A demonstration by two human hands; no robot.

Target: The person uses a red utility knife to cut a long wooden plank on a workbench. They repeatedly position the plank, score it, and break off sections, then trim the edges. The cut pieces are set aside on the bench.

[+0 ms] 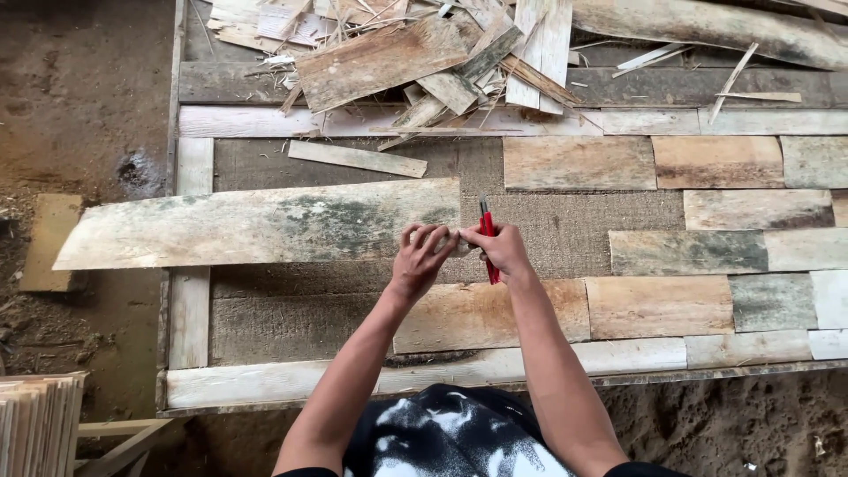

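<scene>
Hands meet at the right end of a long veneer strip (256, 225), which lies across the desk (190, 309) and sticks out past its left edge over the dirt floor (79, 88). The left hand (420, 256) is curled, fingertips pinching the strip's end corner. The right hand (503, 247) is closed around a red knife (487, 243), held roughly upright just beside the left fingertips; the blade tip is too small to make out.

Main risk, as I judge it, is the knife slipping into the left fingers, since the two hands are almost touching and the wood is rough and uneven. A knot or a split in the grain could jerk the blade sideways. The strip is thin and weathered, with dark mouldy patches, so it may crack or tear along the grain rather than where it is meant to part.

Overhang on the left is another worry: with so much of the strip unsupported, pressure at the right end could tip or swing it, dragging it off line against the burlap sheet (565, 225) underneath. That coarse cloth gives little firm backing, so a cut could snag in it.

Scrap pile (424, 53) at the far side sits well apart and should not interfere. Laid veneer pieces (715, 252) to the right lie loose, and a shifted elbow could nudge them out of their rows
</scene>
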